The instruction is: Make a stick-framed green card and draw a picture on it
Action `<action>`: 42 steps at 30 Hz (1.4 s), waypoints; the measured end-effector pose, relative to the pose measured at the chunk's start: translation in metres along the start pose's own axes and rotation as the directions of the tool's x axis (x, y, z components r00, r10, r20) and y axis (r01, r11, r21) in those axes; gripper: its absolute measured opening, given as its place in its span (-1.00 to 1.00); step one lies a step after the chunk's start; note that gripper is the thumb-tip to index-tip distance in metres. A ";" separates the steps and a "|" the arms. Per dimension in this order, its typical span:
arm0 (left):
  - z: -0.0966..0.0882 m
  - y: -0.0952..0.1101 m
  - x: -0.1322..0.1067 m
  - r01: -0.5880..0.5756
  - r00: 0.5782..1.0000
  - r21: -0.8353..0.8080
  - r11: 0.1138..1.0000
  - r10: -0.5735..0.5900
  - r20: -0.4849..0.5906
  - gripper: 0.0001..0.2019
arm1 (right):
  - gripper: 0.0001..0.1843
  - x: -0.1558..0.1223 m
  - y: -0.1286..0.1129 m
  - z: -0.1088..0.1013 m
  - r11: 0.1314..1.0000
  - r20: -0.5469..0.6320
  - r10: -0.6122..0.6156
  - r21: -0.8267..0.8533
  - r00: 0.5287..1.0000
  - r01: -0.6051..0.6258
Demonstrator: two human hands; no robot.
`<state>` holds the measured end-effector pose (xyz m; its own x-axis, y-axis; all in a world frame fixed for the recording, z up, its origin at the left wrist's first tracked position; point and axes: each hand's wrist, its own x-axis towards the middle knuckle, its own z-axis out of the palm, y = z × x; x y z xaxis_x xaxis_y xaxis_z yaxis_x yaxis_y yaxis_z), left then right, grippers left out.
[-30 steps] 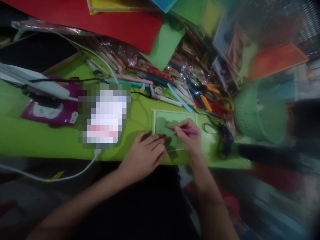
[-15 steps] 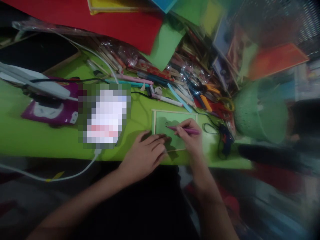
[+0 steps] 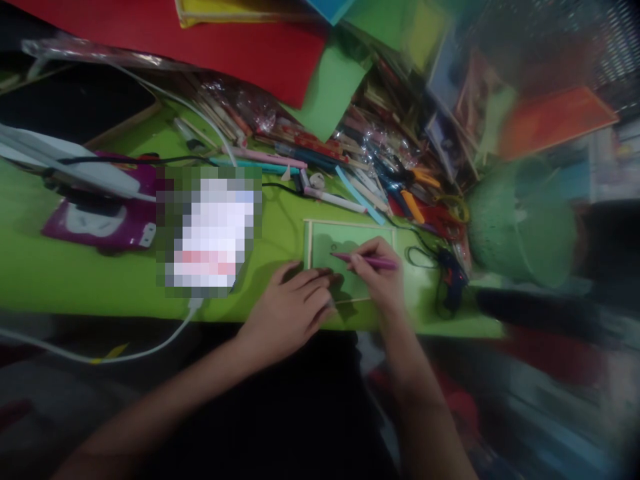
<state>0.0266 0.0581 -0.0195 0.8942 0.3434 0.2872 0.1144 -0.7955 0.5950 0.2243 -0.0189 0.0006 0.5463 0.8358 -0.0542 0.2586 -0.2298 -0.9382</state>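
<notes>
A green card (image 3: 345,235) edged with thin pale sticks lies on the green table in front of me. It bears a small dark circle near its middle. My right hand (image 3: 379,270) grips a purple pen (image 3: 373,261), whose tip is at the card just below the circle. My left hand (image 3: 295,300) rests with fingers spread over the card's lower left corner; some of its fingertips are in shadow.
Left of the card lies a phone (image 3: 215,230) with a blurred screen and a white cable. A purple power strip (image 3: 100,217) sits farther left. Pens, sticks, orange-handled pliers (image 3: 413,205) and a glue gun (image 3: 453,280) lie around, with a green basket (image 3: 523,223) at right.
My right hand and the pen have shifted very slightly left. My left hand and the card stay where they were.
</notes>
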 end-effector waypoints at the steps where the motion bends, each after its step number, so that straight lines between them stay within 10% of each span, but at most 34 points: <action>1: 0.000 0.000 0.000 0.000 1.000 0.001 1.000 0.000 0.000 -0.84 | -0.74 0.000 -0.001 0.000 1.000 0.002 0.003 0.001 1.000 -0.003; 42: 0.001 0.000 0.000 -0.004 1.000 0.009 1.000 0.004 -0.010 -0.79 | -0.74 0.002 0.001 0.011 0.999 -0.070 -0.033 -0.046 0.997 0.029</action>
<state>0.0267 0.0575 -0.0200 0.8901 0.3456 0.2972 0.1151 -0.8014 0.5870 0.2169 -0.0119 -0.0047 0.5919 0.8060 0.0003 0.3109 -0.2279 -0.9227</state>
